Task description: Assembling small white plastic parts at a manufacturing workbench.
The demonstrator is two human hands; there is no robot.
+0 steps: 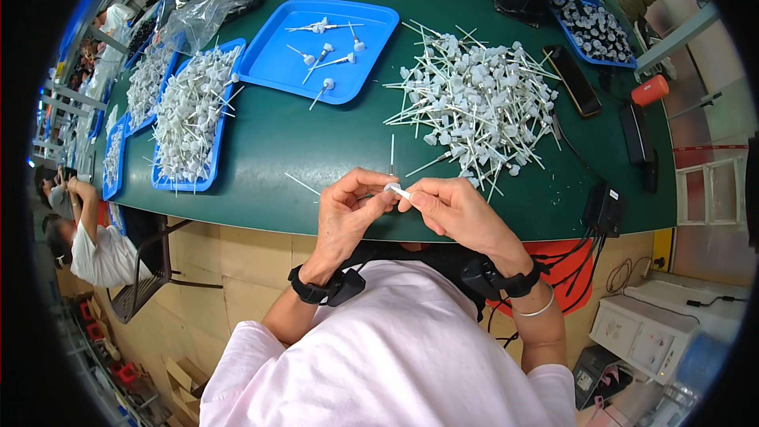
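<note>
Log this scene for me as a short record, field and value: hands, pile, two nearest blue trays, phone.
Left hand: fingertips pinching a white-headed rod part, rod pointing away from the person
Right hand: thumb and fingers pinching a small white piece; whether it joins that part, cannot tell
Pile: loose white-headed parts on the green tabletop, beyond the hands
Middle blue tray: a few similar parts, scattered
Heaped blue tray: left of the middle one
Smartphone: dark, right of the pile
</note>
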